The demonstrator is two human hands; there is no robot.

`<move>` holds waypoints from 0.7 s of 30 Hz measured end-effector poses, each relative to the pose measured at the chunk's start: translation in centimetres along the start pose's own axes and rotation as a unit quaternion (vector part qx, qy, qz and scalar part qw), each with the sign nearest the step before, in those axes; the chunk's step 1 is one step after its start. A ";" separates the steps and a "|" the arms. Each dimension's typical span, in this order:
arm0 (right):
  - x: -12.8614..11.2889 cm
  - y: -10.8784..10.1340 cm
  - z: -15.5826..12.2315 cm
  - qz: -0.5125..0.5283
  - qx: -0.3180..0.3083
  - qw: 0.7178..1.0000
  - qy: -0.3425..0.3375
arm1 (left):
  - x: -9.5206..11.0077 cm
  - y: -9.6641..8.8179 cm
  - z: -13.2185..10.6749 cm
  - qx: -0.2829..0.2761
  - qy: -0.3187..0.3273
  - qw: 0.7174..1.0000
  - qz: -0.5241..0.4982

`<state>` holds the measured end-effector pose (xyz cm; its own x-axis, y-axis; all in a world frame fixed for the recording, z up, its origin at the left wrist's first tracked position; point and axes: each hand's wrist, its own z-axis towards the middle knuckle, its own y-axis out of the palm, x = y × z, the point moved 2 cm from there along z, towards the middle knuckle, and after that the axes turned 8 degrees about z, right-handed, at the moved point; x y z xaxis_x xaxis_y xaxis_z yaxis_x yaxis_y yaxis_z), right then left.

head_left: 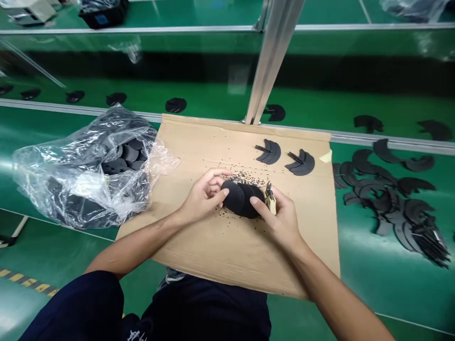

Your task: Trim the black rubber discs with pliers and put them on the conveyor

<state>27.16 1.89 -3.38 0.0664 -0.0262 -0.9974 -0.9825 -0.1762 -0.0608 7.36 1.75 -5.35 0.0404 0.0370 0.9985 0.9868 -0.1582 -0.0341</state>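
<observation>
Over the middle of a cardboard sheet (199, 246), my left hand (204, 196) pinches the left end of some overlapping flat black rounded pieces (238, 199). My right hand (282, 218) grips their right end with the thumb on top. Tucked in that same hand is a pair of cutting pliers (270, 199) with pale yellow handles, jaws pointing up and away. Small black scraps (249, 177) lie scattered on the cardboard around the pieces. Beyond them rest two fanned black sets (269, 151) with thin stems.
A clear plastic bag (88, 189) full of black pieces stands at the left. Many curved black pieces (394, 199) are heaped on the green table at the right. A metal post (272, 61) rises behind the cardboard, and more fanned sets (176, 104) line the back ledge.
</observation>
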 end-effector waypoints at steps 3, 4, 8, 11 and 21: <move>0.2 0.1 0.0 0.009 -0.002 1.000 0.018 | -0.4 -0.1 -0.4 -0.009 0.000 0.999 0.034; 0.2 0.1 0.0 0.012 -0.001 1.000 0.021 | -0.4 -0.2 -0.5 -0.010 -0.001 0.999 0.046; 0.2 -0.1 0.2 0.008 0.019 1.000 0.022 | -0.5 -0.3 -0.4 0.015 0.023 0.997 0.078; 0.1 -0.2 0.3 0.013 0.028 0.999 0.024 | -0.2 -0.5 -0.3 0.003 0.050 0.993 0.108; 0.4 -0.2 0.3 0.047 0.038 0.998 0.035 | 0.1 -0.2 -0.5 0.044 0.028 0.998 0.021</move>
<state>27.30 2.21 -3.81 -0.0163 -0.1090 -0.9939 -0.9951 -0.0949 0.0267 7.08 1.28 -5.20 0.0756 -0.0225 0.9969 0.9945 -0.0714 -0.0770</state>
